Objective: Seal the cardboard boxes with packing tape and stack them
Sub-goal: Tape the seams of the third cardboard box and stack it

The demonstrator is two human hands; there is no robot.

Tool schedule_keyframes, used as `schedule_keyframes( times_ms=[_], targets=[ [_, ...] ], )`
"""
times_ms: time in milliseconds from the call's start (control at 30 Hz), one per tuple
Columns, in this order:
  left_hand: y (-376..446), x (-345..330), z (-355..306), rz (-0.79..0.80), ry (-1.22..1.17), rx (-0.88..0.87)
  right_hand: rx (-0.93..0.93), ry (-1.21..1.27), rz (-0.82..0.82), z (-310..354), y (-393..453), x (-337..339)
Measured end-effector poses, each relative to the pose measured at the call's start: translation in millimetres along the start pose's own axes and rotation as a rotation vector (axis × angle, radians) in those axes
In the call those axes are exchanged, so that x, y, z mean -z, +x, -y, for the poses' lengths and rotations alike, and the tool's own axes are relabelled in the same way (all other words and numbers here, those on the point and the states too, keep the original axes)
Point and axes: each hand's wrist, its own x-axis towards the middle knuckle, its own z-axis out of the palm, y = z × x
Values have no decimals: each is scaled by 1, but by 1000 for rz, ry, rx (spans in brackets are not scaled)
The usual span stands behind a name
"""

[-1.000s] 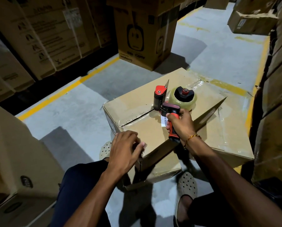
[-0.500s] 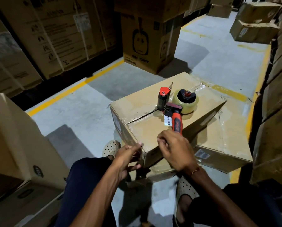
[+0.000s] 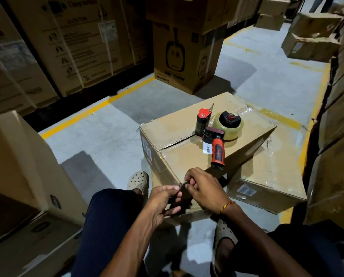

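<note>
Left hand point(image 3: 163, 198) and right hand point(image 3: 204, 188) meet at the near corner of the upper cardboard box point(image 3: 179, 144), fingers curled, pinching a tape strip point(image 3: 182, 184); the tape dispenser point(image 3: 217, 130) lies unheld on the box top

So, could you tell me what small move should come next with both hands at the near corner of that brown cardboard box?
Probably press the tape end flat onto the brown cardboard box: left hand and right hand pinch something thin at its near corner, while the red-handled tape dispenser lies unheld on top.
</note>
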Motion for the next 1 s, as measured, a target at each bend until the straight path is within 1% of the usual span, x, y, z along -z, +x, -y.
schedule_keyframes(
  times_ms=[100, 300, 467, 567, 700, 900, 1000],
  targets=[
    [3, -3, 2, -47, 27, -44, 43, -52, 0, 5, 3, 1],
    [9, -9, 3, -162, 50, -155, 117, -131, 66, 10, 8, 0],
    [8, -16, 6, -234, 6, -222, 153, -205, 83, 11, 12, 1],
    [8, -20, 9, -271, -79, -198, 175, -235, 75, 11, 13, -1],
    [2, -23, 8, -249, -217, -105, 186, -252, 88, 9, 14, -1],
    [5, -23, 7, -228, -294, -29, 122, -196, 50, 15, 17, -2],
    [6, -19, 7, -189, -254, -12, 95, -198, 34, 19, 17, -4]
  ],
)
